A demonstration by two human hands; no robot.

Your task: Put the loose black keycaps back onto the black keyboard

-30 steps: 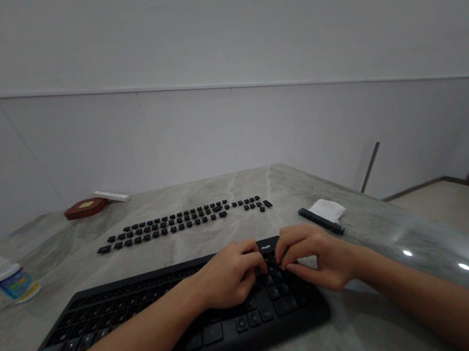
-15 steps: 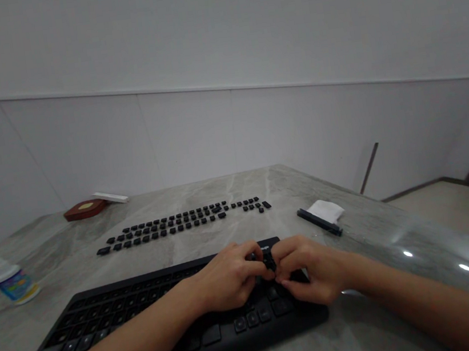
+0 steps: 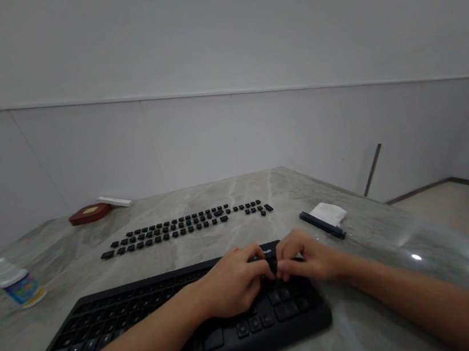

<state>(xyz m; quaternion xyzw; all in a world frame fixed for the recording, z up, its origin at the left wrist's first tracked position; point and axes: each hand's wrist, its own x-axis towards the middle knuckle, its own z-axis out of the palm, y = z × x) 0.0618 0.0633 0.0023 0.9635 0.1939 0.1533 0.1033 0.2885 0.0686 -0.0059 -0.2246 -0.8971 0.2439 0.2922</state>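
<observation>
Left hand (image 3: pixel 240 281) and right hand (image 3: pixel 308 257) bent over the right end of a black computer keyboard (image 3: pixel 131 307), fingertips nearly meeting. Both curled as if pinching; whether either grips anything, cannot tell. Beyond them, rows of loose black keycaps (image 3: pixel 188 222). Past the right hand, dark bar (image 3: pixel 323 225) beside white tissue (image 3: pixel 330 212). Well left of the left hand, labelled bottle (image 3: pixel 21 285).

Black keyboard (image 3: pixel 130 305), grey marbled tabletop (image 3: pixel 209 246)

Cannot see part of the keyboard (image 3: pixel 137 305) under left hand (image 3: pixel 237 279) and forearm (image 3: pixel 148 343), nor read the tiny loose keycaps (image 3: pixel 181 225).
</observation>
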